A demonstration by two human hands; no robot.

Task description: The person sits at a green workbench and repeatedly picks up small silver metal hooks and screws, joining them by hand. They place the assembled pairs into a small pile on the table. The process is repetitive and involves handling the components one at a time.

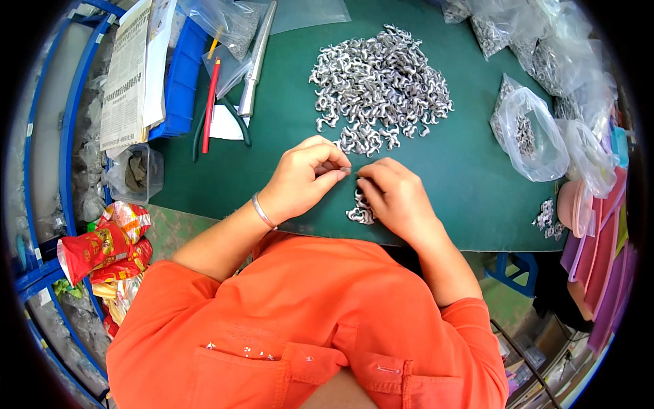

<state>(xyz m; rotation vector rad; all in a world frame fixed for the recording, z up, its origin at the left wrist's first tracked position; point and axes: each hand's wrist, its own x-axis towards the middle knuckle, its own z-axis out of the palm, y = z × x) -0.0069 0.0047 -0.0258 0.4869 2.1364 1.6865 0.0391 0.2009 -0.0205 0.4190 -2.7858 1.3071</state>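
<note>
L hand (310,170): thumb & index tips pinched tog. on a sm. grey metal piece (346,170), just above table (477,218); piece partly hidden by fingertips. Bracelet (261,211) on L wrist. R hand (396,194): fingers curled, tips just beside L fingertips; cannot tell if it grips anything.

Sm. pile (360,213) of curved silver-grey pcs lies on table, partly under R hand, nr front edge. Lg. pile (381,82) of similar pcs lies beyond both hands, its near edge close to L hand.

L side of table: red pencil (212,102) beside a tool w/ dark green handles (197,142); white paper (225,125) btwn handles; tapered metal rod (257,65) to the R. Blue bin (182,95) farther L, newspaper (126,85) next to it; clear box (155,178) below.

R side: open plastic bag (543,165) w/ grey pcs inside; more filled bags (552,54) at upper R; sm. cluster (546,217) of pcs nr pink container (572,204).
</note>
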